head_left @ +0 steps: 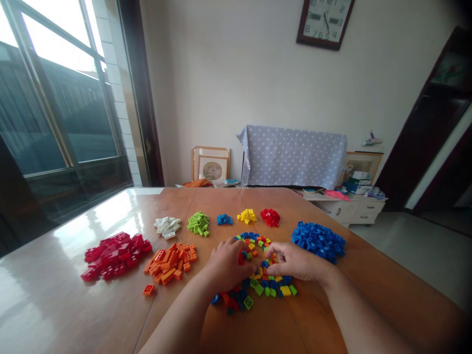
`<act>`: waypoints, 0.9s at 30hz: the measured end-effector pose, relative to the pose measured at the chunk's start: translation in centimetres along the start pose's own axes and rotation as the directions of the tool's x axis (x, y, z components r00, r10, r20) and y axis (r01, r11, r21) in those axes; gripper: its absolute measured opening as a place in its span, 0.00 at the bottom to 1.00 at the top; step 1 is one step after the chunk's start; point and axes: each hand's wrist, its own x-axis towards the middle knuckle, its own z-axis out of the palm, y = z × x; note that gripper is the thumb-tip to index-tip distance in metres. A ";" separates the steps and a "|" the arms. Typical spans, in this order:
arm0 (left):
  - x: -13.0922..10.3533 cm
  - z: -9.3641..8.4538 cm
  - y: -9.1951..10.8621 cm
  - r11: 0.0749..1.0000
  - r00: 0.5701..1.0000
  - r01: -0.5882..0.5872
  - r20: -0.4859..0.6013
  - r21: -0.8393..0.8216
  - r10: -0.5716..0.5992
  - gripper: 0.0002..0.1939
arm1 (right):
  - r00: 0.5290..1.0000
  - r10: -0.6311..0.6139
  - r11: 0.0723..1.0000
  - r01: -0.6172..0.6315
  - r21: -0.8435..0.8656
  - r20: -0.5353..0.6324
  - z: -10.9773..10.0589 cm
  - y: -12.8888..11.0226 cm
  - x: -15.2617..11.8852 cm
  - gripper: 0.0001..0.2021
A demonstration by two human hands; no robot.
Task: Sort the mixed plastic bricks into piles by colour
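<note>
On my feed, the mixed bricks (273, 284) lie loose on the tabletop (110, 314), beneath and between the left hand (230, 263) and the right hand (295, 260). The left arches over them, fingers bent, blocking my view of part of the pile; the right has its thumb and fingers curved with a gap between. I can't tell whether either grips a brick. Around them I see single-colour heaps: crimson bricks (116, 254) and orange bricks (171, 260) leftward, white bricks (167, 226), lime bricks (198, 223), a small blue heap (224, 220), yellow bricks (247, 216) and red bricks (270, 217) farther off, a large blue heap (319, 241) rightward. Beyond, small boxes (357, 188), contents hidden from me, sit on a white cabinet (363, 215).
</note>
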 end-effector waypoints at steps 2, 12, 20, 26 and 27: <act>-0.4 0.1 0.4 0.998 0.994 -0.041 0.101 0.053 0.035 0.36 | 1.000 0.003 0.999 -0.003 -0.032 -0.005 0.3 0.1 0.0 0.22; -0.4 0.6 0.2 0.990 0.990 -0.093 0.113 0.103 0.082 0.26 | 0.968 -0.089 0.978 0.040 -0.204 -0.235 1.6 0.9 1.8 0.11; 0.0 0.7 0.0 0.989 0.996 -0.077 0.058 0.129 0.070 0.21 | 0.912 -0.090 0.992 0.047 -0.117 -0.400 0.8 1.4 2.3 0.11; 0.0 0.6 0.3 0.987 0.997 -0.066 0.045 0.149 0.060 0.17 | 0.966 -0.036 0.985 -0.008 -0.170 -0.256 1.1 1.8 1.9 0.12; 0.0 0.6 0.4 0.986 0.997 -0.063 0.051 0.157 0.055 0.17 | 0.969 -0.031 0.982 -0.016 -0.190 -0.244 1.2 1.9 1.8 0.13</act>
